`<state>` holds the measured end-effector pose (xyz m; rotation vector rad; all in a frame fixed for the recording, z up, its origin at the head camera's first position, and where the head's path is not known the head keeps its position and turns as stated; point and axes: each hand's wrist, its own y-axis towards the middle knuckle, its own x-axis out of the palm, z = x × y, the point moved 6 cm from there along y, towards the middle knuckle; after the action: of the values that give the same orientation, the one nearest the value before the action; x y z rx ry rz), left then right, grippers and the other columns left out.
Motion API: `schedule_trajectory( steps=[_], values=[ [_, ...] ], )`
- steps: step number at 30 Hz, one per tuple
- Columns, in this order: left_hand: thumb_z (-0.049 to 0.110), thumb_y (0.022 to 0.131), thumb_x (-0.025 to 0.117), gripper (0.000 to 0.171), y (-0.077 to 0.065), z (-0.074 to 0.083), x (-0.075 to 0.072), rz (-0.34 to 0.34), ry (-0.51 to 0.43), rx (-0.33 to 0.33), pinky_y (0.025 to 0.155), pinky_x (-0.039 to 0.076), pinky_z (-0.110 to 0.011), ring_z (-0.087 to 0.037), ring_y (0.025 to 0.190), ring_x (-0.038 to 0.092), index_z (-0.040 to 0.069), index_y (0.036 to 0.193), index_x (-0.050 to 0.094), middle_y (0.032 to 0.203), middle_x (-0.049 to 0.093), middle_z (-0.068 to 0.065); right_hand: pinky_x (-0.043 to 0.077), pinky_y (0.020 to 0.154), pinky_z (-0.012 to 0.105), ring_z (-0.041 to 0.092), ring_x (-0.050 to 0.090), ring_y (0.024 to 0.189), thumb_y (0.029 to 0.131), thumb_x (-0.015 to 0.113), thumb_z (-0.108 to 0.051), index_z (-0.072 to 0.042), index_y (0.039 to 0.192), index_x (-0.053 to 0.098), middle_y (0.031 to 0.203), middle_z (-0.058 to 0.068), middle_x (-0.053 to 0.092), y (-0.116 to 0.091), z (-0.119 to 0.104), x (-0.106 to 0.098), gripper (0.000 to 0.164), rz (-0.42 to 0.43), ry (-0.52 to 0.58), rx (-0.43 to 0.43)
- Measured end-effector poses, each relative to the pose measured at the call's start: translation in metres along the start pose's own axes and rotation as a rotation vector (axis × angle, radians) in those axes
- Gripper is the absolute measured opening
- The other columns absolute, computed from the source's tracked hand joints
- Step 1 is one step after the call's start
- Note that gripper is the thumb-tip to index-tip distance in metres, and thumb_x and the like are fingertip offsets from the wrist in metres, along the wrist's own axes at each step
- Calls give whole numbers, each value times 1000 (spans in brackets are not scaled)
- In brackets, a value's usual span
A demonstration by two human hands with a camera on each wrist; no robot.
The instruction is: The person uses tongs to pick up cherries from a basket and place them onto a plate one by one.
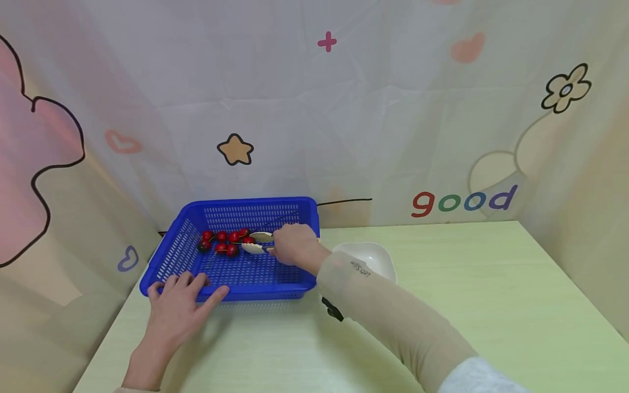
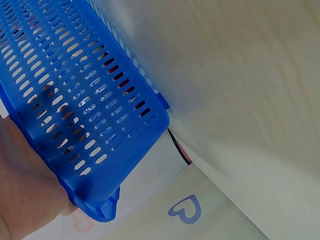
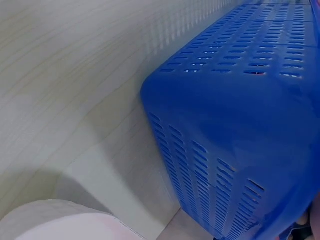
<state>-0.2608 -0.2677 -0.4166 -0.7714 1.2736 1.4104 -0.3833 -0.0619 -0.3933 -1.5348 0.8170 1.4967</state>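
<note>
Several red cherries (image 1: 234, 237) with thin stems lie toward the left inside a blue slotted plastic basket (image 1: 245, 295). My right hand (image 1: 296, 244) reaches over the basket's right side and grips small tongs with cream-coloured tips (image 1: 253, 249). The two tips stand apart, pointing left, close beside the rightmost cherries. My left hand (image 1: 178, 305) holds the basket's near left rim, its fingers hooked over the edge. The left wrist view shows part of that hand (image 2: 27, 185) against the basket's slotted wall (image 2: 85, 100). The tongs' handles are mostly hidden in my right hand.
A white bowl (image 1: 371, 252) stands right of the basket, partly covered by my right forearm; its rim (image 3: 75, 225) shows in the right wrist view. The pale wooden table (image 1: 467, 289) meets a printed curtain (image 1: 295, 109) behind and at both sides.
</note>
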Motion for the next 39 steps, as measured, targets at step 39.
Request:
schedule_trajectory(
  steps=[39],
  values=[
    [70, 97, 50, 65, 0, -1, 4, -39, -6, -15, 95, 18, -78, -46, 111, 49, 9, 112, 69, 111, 63, -19, 44, 50, 23, 15, 64, 77, 103, 52, -56, -13, 149, 54, 105, 4, 70, -89, 53, -32, 63, 156, 13, -113]
  ],
)
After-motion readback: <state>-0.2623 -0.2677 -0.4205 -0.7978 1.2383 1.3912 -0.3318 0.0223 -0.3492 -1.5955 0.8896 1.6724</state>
